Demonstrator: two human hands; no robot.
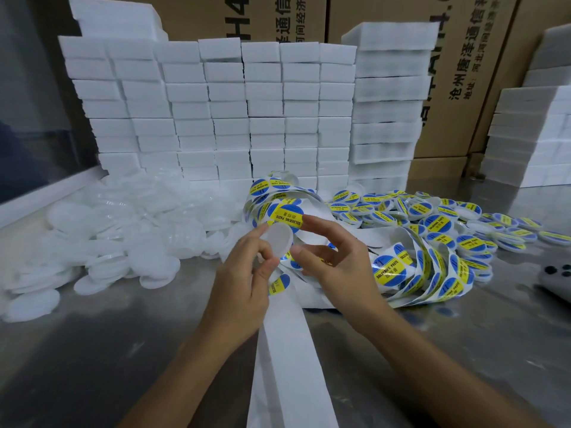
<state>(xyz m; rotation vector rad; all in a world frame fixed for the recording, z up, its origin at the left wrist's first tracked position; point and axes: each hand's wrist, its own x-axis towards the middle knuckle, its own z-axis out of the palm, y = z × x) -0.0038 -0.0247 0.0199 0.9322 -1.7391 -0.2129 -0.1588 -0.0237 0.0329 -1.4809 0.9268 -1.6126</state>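
My left hand pinches a plain white round lid between thumb and fingers, tilted above the metal table. My right hand hovers just to its right with fingers loosely curved and thumb apart from the index finger. The index fingertip touches the edge of a blue and yellow "soldering paste" sticker just above the lid. Whether that sticker is still attached to its strip I cannot tell. A tangled strip of the same stickers lies behind and to the right of my hands.
Empty white backing paper runs toward me between my arms. Several plain white lids are heaped at the left, labelled lids at the right. White foam blocks and cardboard boxes wall the back. A grey device lies at the right edge.
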